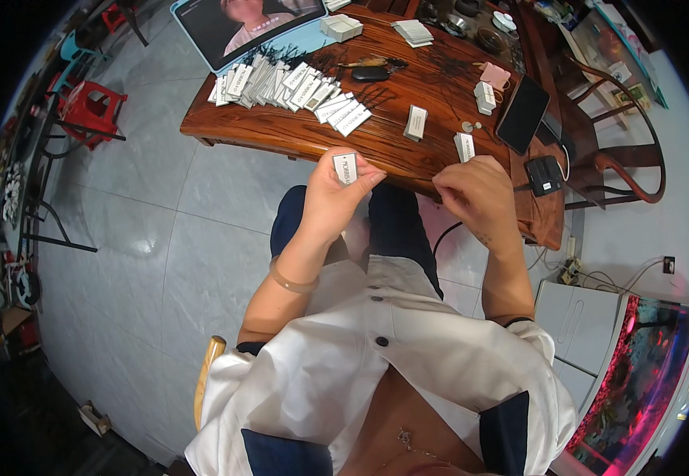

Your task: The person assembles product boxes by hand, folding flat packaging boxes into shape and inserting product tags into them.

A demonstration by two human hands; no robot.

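My left hand is closed around a white printed hang tag, its face turned up, just off the front edge of the wooden table. Thumb and fingertips press together at the tag's right side. To the right, my right hand is curled with its fingers pinched; whatever it may hold is too small to make out. Just beyond it lies a short stack of tags. Another small stack sits between the two hands, farther in. A wide heap of similar tags spreads over the table's left part.
Black strings lie behind the heap, near a dark oval object. A large screen stands at the back left. On the right are a black tablet, a black box and a wooden chair. Red stools stand left.
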